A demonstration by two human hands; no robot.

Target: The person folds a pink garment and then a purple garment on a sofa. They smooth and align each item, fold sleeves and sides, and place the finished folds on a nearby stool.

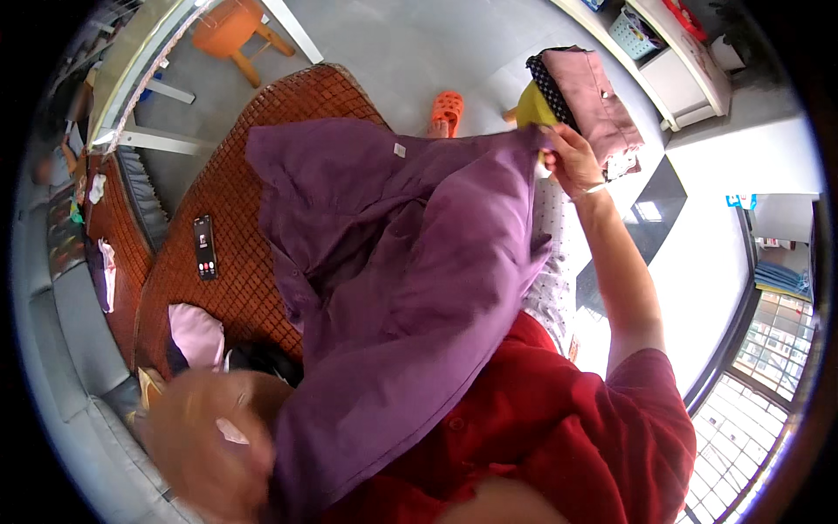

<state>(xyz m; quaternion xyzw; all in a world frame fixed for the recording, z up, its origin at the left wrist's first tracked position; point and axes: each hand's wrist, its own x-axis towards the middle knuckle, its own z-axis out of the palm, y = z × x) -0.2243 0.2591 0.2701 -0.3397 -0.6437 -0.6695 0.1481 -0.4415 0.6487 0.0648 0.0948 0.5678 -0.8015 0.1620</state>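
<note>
A purple button-up shirt (393, 242) is spread in front of me, its folds hanging over a brown woven mat (262, 118) and across my lap. A small white tag (399, 150) shows near its upper edge. My right hand (571, 157) pinches the shirt's top right corner and holds it out, arm extended. Close to the camera at the lower left, my left hand (216, 439) is blurred; its fingers grip the shirt's near edge and are partly hidden by the cloth.
Folded clothes (589, 98) are stacked at the right on something yellow. A smartphone (205, 247) with a lit screen and a pale pink garment (196, 335) lie on the mat. Beyond are an orange stool (229, 29), table legs (294, 29), an orange clog (448, 112) on a foot and shelving (687, 78).
</note>
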